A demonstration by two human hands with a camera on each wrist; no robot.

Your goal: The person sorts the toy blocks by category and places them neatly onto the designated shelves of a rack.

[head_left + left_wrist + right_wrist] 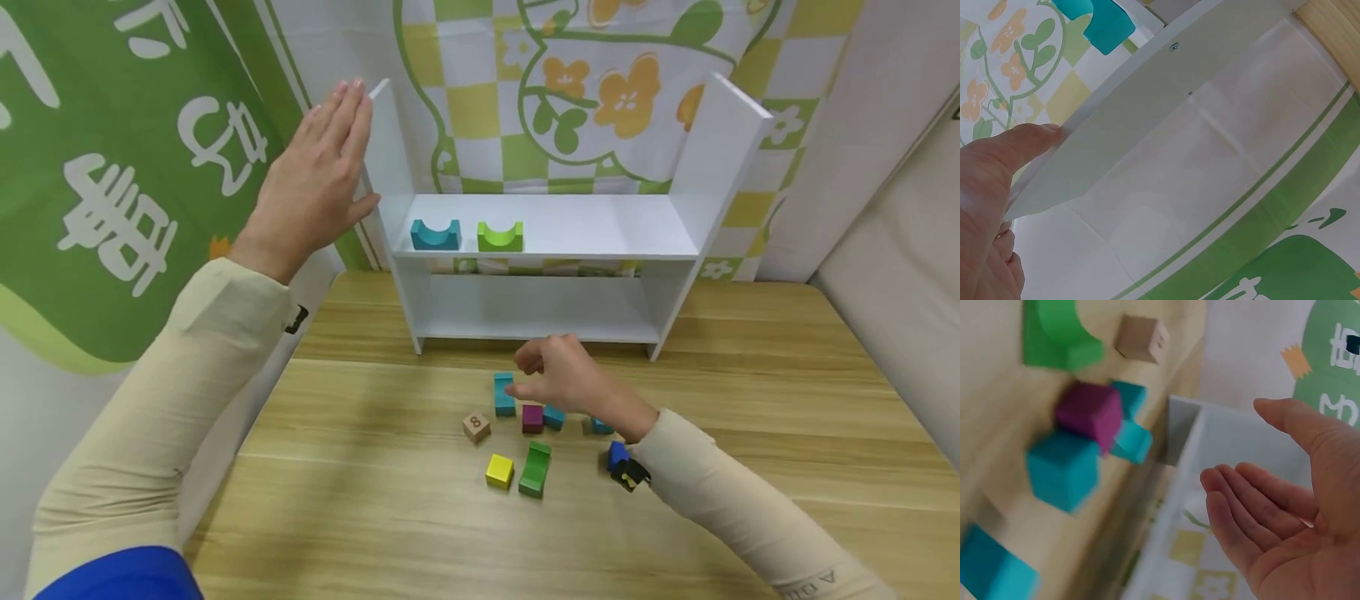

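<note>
My left hand [318, 171] rests with straight fingers against the left side panel of a white two-tier shelf [555, 256]; in the left wrist view its thumb [1038, 136] touches the panel's edge. On the upper tier sit a teal arch block [436, 242] and a lime green arch block [500, 242]. Above the table, my right hand [566, 375] has its thumb apart from loosely bent fingers and holds nothing. Below and near it lie another teal arch block [504, 405], a purple cube [532, 419] and a teal cube [1063, 470].
Closer to me on the wooden table [390, 533] are a wooden cube marked 8 [476, 427], a yellow cube [500, 472] and a green arch block [534, 473]. A blue block [617, 454] and a teal block [602, 426] lie by the right forearm. Printed cloth hangs behind the shelf.
</note>
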